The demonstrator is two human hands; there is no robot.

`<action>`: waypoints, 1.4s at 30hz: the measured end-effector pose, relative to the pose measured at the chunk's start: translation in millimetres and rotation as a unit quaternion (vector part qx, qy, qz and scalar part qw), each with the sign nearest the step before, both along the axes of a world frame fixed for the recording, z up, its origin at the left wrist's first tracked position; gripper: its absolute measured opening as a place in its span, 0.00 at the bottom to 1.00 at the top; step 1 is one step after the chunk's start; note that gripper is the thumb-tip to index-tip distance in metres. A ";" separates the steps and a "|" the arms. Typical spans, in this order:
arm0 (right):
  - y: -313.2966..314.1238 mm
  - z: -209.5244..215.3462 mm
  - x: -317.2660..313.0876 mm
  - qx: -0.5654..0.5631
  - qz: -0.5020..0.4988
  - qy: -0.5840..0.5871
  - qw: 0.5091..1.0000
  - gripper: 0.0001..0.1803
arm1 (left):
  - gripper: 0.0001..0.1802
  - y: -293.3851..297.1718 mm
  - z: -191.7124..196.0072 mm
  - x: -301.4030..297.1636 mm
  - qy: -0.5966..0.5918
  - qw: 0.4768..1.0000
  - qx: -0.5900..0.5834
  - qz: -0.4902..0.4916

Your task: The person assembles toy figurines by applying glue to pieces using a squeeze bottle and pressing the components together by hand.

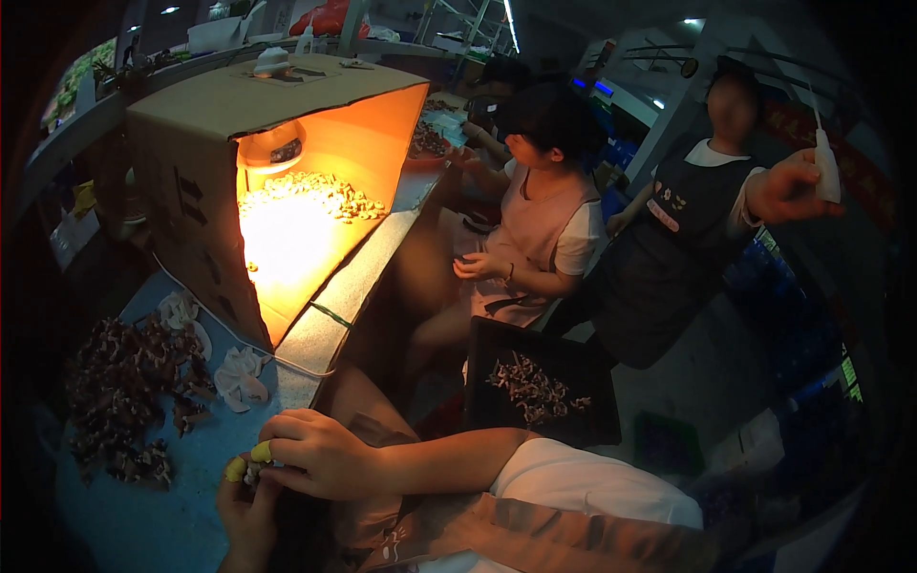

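Note:
My right hand [310,456] reaches in from the right with its fingers bent and pinched over a small greyish piece [252,472]. Below it, my left hand [246,516] holds the same piece from the other side, thumb and fingers closed on it. Two yellow bits [235,469] at the fingertips look like finger covers. The piece is too small and dark to name. Nearest to the hands, on the blue tabletop [215,477], lies a heap of dark brown, knobbly small pieces [134,396]. A crumpled white glove or cloth [242,378] is beside that heap.
Behind the heap stands an open cardboard box [186,205] with a lit lamp [272,148] over many small yellowish pieces [320,198]. A black crate [535,382] of thin brownish pieces is at the right. A seated person [544,210] and a standing person [716,201] holding a white object are beyond.

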State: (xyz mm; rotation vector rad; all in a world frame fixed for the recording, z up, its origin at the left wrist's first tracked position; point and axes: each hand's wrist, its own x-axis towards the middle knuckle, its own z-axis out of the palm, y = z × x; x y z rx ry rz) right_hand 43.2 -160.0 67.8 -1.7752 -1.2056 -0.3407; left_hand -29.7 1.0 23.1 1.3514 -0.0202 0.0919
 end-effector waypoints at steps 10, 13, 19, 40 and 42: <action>-6.3 8.1 -5.6 -0.047 -0.039 -0.083 0.995 0.10 | 0.13 -4.4 -6.5 -6.1 -0.003 1.000 -0.022 0.022; -11.9 6.2 -7.3 -0.074 -0.037 -0.102 0.991 0.09 | 0.14 -6.6 1.6 -4.7 -0.004 1.000 0.015 0.005; -14.0 8.2 2.0 -0.078 -0.014 -0.077 0.994 0.10 | 0.13 -7.1 1.2 -5.9 -0.017 0.998 0.055 0.001; -0.5 -16.5 16.7 0.013 0.032 -0.006 0.999 0.14 | 0.18 8.1 8.8 1.3 -0.097 0.990 0.098 -0.001; -2.1 -9.9 20.6 0.011 0.081 0.055 0.995 0.13 | 0.19 13.2 11.3 8.1 -0.188 0.966 0.176 0.012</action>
